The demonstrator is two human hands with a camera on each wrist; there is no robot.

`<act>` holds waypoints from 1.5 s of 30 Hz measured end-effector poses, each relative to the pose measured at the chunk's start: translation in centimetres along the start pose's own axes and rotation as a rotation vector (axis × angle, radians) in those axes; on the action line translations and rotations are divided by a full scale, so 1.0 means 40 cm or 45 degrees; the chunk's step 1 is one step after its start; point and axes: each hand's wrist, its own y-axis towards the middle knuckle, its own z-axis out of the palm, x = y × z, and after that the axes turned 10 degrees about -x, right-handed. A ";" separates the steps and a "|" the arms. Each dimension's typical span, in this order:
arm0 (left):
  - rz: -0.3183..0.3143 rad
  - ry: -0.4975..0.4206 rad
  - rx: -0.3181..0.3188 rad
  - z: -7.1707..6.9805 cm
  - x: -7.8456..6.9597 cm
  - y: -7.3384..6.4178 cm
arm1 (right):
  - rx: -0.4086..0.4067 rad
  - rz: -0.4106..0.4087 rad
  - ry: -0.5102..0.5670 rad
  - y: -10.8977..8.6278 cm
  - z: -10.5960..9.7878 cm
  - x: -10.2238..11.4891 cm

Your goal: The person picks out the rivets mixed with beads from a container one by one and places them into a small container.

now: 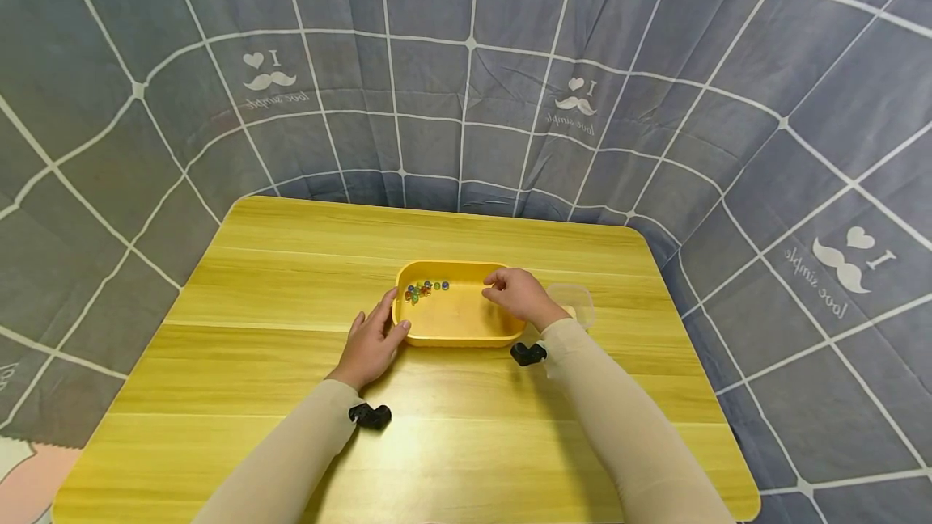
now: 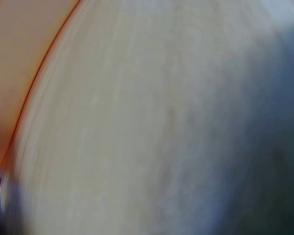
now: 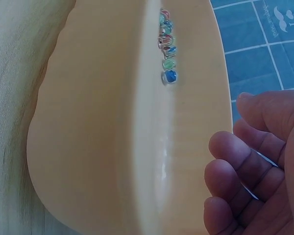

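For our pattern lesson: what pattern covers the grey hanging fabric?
The fabric has white grid lines with moustache and heart prints, clearest in the head view.

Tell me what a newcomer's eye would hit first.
Probably the yellow tray on the wood-grain table, with small colorful glassy beads clustered toward its left end. The left hand touches that end; the right hand hovers over the other. Behind hangs a gray-blue cloth with white grid lines.

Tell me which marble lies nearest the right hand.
The blue marble farthest right in the head view, beside a green one; the others lie farther left, away from the right hand.
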 end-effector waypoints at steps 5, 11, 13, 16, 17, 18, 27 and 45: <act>0.002 -0.001 -0.017 0.010 0.000 0.006 | 0.008 -0.008 -0.012 0.010 -0.005 -0.006; -0.010 0.010 -0.018 0.022 -0.001 0.013 | 0.007 -0.018 -0.007 0.017 -0.012 -0.010; -0.015 0.017 -0.016 0.025 -0.002 0.015 | 0.003 -0.023 -0.005 0.019 -0.014 -0.012; -0.018 0.021 -0.014 0.026 -0.004 0.018 | -0.003 -0.037 -0.008 0.023 -0.013 -0.016; -0.022 0.022 -0.012 0.026 -0.005 0.017 | -0.005 -0.041 -0.009 0.023 -0.012 -0.016; -0.021 0.022 -0.013 0.025 -0.006 0.017 | -0.007 -0.043 -0.008 0.023 -0.011 -0.017; -0.008 0.037 -0.031 0.022 -0.008 0.017 | -0.013 -0.046 -0.007 0.025 -0.003 -0.019; 0.013 0.023 -0.034 0.010 -0.006 0.009 | 0.002 -0.010 -0.010 0.014 0.005 -0.001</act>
